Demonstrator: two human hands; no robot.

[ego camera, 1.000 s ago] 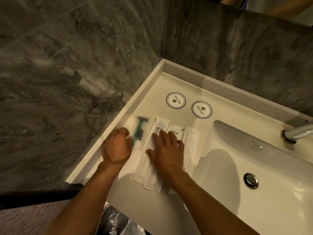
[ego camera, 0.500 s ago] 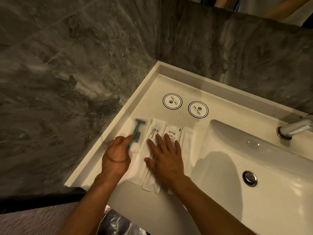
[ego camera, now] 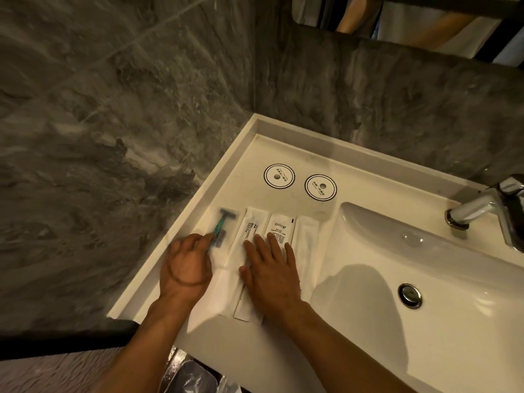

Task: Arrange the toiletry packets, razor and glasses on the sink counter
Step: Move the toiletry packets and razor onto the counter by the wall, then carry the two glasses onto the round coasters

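A green-handled razor (ego camera: 223,226) in a clear wrapper lies at the left of the white counter (ego camera: 283,148). My left hand (ego camera: 185,269) pinches the lower end of the razor. Right of it lie white packets side by side: a long one marked BRUSHING TEETH (ego camera: 251,226), a shorter printed packet (ego camera: 280,226) and a plain white one (ego camera: 307,245). My right hand (ego camera: 270,269) rests flat, fingers spread, on the lower parts of these packets. Two round paper coasters (ego camera: 279,176) (ego camera: 320,187) lie further back. No glasses are visible.
The white basin (ego camera: 425,265) with a chrome drain (ego camera: 409,295) takes up the right side. A chrome tap (ego camera: 482,208) stands at the far right. Grey marble walls (ego camera: 113,123) close in the left and back. A mirror edge shows at the top; a plastic-lined bin sits below the counter front.
My left hand has shifted its hold down to the razor's lower end and nudged the razor slightly. My right hand stays flat on the packets.
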